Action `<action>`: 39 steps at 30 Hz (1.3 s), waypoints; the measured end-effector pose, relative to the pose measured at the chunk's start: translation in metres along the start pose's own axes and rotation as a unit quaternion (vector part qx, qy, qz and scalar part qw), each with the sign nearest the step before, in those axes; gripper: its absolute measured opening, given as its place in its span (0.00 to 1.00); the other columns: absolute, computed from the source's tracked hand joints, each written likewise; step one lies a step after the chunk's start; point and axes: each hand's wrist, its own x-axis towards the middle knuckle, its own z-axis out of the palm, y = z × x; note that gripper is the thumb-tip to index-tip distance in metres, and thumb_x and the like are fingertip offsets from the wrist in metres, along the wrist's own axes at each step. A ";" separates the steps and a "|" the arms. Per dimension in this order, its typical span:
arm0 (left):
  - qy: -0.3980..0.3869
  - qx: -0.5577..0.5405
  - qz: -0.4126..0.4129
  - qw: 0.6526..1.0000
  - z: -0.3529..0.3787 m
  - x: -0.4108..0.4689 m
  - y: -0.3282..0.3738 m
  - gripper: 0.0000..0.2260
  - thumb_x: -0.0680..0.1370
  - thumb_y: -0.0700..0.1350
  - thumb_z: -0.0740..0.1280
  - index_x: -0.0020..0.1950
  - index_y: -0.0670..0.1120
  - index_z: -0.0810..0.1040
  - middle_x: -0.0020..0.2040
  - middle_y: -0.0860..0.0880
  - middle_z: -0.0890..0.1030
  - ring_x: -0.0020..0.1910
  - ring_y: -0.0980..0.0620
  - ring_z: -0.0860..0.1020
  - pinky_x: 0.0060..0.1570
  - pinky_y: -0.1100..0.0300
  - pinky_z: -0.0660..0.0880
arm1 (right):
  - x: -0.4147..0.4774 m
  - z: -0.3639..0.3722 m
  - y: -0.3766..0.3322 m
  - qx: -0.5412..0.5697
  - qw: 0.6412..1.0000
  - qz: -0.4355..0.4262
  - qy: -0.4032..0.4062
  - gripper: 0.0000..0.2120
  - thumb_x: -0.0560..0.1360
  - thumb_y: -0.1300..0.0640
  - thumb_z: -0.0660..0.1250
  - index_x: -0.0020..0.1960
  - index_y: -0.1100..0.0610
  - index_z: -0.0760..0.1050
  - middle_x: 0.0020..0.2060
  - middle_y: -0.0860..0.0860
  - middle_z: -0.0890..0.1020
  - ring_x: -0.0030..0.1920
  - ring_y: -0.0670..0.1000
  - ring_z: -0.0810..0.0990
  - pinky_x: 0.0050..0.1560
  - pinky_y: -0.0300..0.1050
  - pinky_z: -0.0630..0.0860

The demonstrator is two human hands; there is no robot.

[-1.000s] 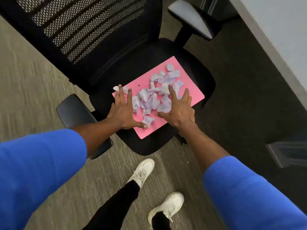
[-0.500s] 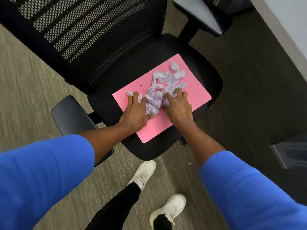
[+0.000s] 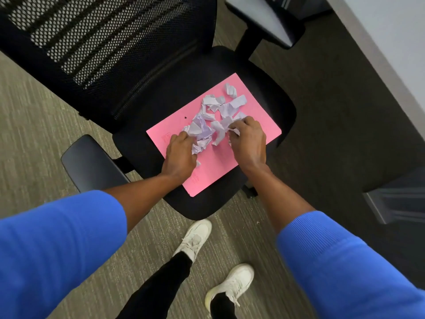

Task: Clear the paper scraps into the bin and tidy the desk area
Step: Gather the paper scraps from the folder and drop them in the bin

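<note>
The fingertips of both hands are hidden, curled under and into the pile, so just how much paper each one grips is hard to make out. The chair's (image 3: pixel 142 93) mesh back is cut off at the top edge, and the pale surface (image 3: pixel 391 38) at the upper right shows only as a corner.

The paper scraps (image 3: pixel 216 116), pale lilac and crumpled, lie in a loose heap on a pink sheet (image 3: pixel 257 116) that rests flat on the black chair seat. The left hand (image 3: pixel 181 153) is curled, its fingers bent down and closing on the near-left side of the heap. The right hand (image 3: pixel 249 141) is likewise curled, pinching a few scraps at its fingertips on the right side of the pile. Several scraps lie beyond both hands, untouched, toward the sheet's far corner. Blue sleeves (image 3: pixel 57 245) cover both upper arms; two white shoes (image 3: pixel 195 238) stand on the carpet below the seat.
</note>
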 end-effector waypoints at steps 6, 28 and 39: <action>0.026 -0.030 -0.029 0.999 -0.008 -0.019 0.016 0.09 0.77 0.33 0.70 0.57 0.37 0.82 0.59 0.39 0.80 0.60 0.39 0.77 0.59 0.47 0.76 | -0.016 -0.025 0.002 0.056 0.997 0.023 0.046 0.10 0.78 0.60 0.73 0.59 0.58 0.84 0.54 0.53 0.83 0.55 0.54 0.80 0.54 0.53 0.82; -0.067 -0.118 0.041 0.990 0.101 -0.122 0.166 0.07 0.71 0.35 0.75 0.47 0.42 0.84 0.52 0.43 0.81 0.53 0.40 0.79 0.53 0.46 0.75 | -0.221 -0.078 0.162 0.132 0.935 0.288 0.161 0.07 0.74 0.60 0.76 0.51 0.57 0.88 0.47 0.52 0.85 0.48 0.54 0.84 0.51 0.51 0.80; -0.182 -0.091 0.110 0.973 0.278 -0.183 0.258 0.09 0.73 0.35 0.75 0.53 0.41 0.86 0.58 0.41 0.82 0.59 0.41 0.79 0.60 0.53 0.73 | -0.323 -0.063 0.318 0.080 0.870 0.457 0.167 0.09 0.75 0.54 0.76 0.54 0.54 0.87 0.53 0.57 0.87 0.51 0.60 0.86 0.56 0.54 0.83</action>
